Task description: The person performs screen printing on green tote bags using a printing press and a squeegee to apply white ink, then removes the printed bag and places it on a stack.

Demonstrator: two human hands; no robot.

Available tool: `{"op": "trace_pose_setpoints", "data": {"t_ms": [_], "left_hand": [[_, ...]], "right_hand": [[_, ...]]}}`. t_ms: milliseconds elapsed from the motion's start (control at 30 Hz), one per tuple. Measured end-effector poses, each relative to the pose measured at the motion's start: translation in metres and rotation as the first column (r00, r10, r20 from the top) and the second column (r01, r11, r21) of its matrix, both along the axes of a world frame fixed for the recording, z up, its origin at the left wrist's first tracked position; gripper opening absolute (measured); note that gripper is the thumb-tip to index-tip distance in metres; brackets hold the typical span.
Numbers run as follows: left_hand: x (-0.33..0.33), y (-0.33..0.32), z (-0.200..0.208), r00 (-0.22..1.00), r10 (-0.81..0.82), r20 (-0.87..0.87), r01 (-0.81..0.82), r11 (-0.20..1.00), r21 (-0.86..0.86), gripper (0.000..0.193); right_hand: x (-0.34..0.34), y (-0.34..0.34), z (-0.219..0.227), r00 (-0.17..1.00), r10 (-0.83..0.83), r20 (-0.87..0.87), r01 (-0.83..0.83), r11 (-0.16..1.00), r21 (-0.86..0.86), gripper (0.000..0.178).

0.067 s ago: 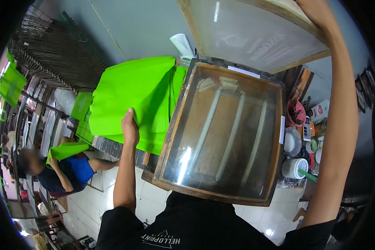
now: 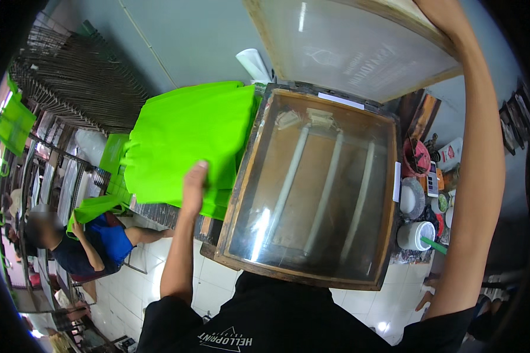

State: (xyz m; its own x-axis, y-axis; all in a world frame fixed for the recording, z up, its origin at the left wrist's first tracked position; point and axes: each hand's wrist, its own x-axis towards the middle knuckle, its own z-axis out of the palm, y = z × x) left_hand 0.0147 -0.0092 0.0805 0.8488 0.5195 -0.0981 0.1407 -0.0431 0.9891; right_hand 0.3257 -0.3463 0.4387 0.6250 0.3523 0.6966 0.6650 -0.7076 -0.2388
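Observation:
My left hand (image 2: 194, 187) is at the near edge of a stack of bright green fabric bags (image 2: 182, 135), left of a glass-topped light box. Its thumb points away from me. The other fingers are hidden and the hand is slightly blurred, so whether it pinches a bag I cannot tell. High on the right, my right hand (image 2: 444, 17) grips the edge of a wood-framed printing screen (image 2: 335, 47), which stands tilted up on the far side. Pale lettering shows on its mesh. Beneath it lies the light box (image 2: 312, 194), with pale tubes under its glass.
A white tub (image 2: 415, 235) with a green stick, a red bowl (image 2: 417, 157) and other containers crowd the right side. A paper roll (image 2: 253, 63) stands behind the bags. At left, a seated person (image 2: 94, 241) holds a green bag near a wire rack (image 2: 79, 82).
My left hand has shifted slightly right and toward me. The top green bag's raised right fold lies flatter. My right hand still holds the screen up.

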Motion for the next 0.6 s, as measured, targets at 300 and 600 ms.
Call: {"op": "trace_pose_setpoints", "data": {"t_ms": [300,600], "left_hand": [[0.027,-0.286,-0.039,0.487,-0.87,-0.073,0.758,0.38,0.531,0.033],[0.225,-0.238,-0.017,0.855,-0.421,-0.304,0.5,0.512,0.698,0.096]], "right_hand": [[0.029,-0.011,0.003,0.994,0.044,0.102,-0.032,0.992,-0.123,0.061],[0.023,-0.019,0.005,0.989,0.092,0.116,-0.073,0.984,-0.161,0.05]]}}
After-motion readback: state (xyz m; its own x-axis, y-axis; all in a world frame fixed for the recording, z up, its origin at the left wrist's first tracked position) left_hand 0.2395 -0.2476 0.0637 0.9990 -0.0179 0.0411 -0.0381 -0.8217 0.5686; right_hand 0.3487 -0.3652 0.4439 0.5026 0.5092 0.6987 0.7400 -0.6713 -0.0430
